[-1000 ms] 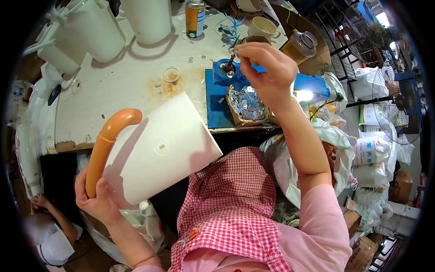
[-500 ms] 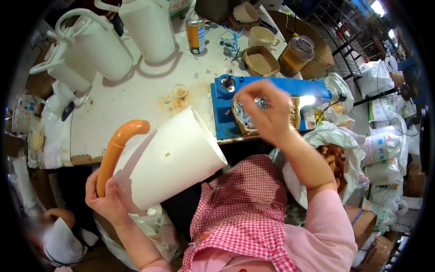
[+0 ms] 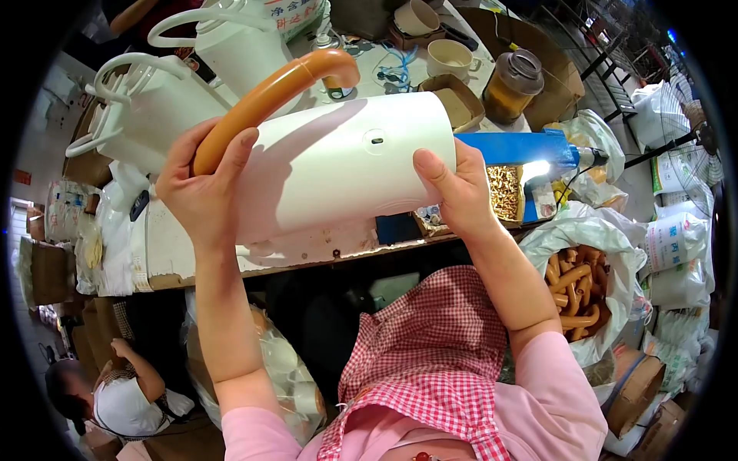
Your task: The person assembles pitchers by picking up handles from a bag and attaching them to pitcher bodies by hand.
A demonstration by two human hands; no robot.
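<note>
A white plastic can body (image 3: 338,169), roughly cylindrical, is held sideways above the table's front edge. A small slot in a round mark shows on its side. Its curved orange-brown handle (image 3: 269,100) runs over the upper side. My left hand (image 3: 207,177) is wrapped round the handle's lower end, with the thumb on top. My right hand (image 3: 455,188) grips the can's right end, thumb on the outer wall and fingers partly hidden behind the rim. Behind the can, the blue tool base (image 3: 507,150) and its box of small brass-coloured parts (image 3: 505,192) are partly covered.
White cans with handles (image 3: 165,100) stand at the back left. A cream mug (image 3: 450,60), a lidded jar (image 3: 511,84) and a spray can (image 3: 337,86) are on the table (image 3: 192,257). A bag of orange-brown handles (image 3: 576,292) lies at right. Another person (image 3: 134,392) sits at lower left.
The can has been lifted up and away from me and turned closer to level. My right hand has come from over the blue tool to grip the can's right end.
</note>
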